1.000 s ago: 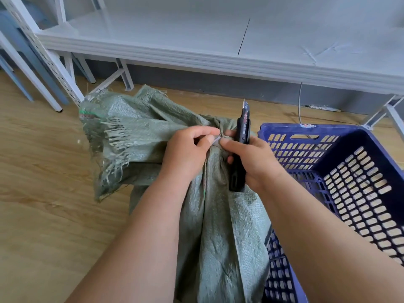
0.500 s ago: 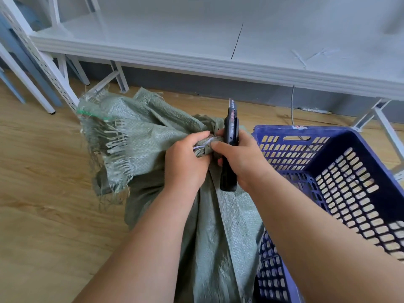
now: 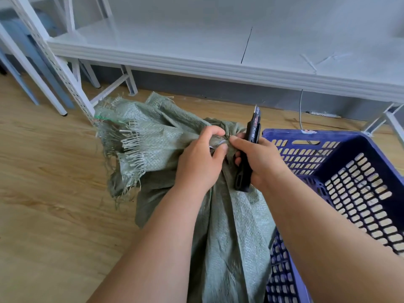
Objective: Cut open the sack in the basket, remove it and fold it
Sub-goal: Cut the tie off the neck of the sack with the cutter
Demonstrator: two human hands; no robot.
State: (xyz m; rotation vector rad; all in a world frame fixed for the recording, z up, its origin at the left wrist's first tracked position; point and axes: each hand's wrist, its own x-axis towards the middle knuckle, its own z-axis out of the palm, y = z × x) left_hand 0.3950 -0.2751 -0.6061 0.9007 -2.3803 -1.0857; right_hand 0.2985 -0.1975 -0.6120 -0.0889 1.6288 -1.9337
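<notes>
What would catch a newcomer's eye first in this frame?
Both hands meet at the bunched neck of the green sack in mid-frame: the left hand pinches the gathered fabric, while the right hand holds a black knife upright, blade pointing up. The sack's frayed mouth fans out to the left over the wood floor, and a blue basket stands at right.

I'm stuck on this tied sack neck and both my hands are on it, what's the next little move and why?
Probably keep the left hand pinching the pale tie at the bunched neck of the green woven sack, then turn the utility knife in your right hand onto that tie. The blade tip points up, away from the knot, so it cannot cut yet.
</notes>
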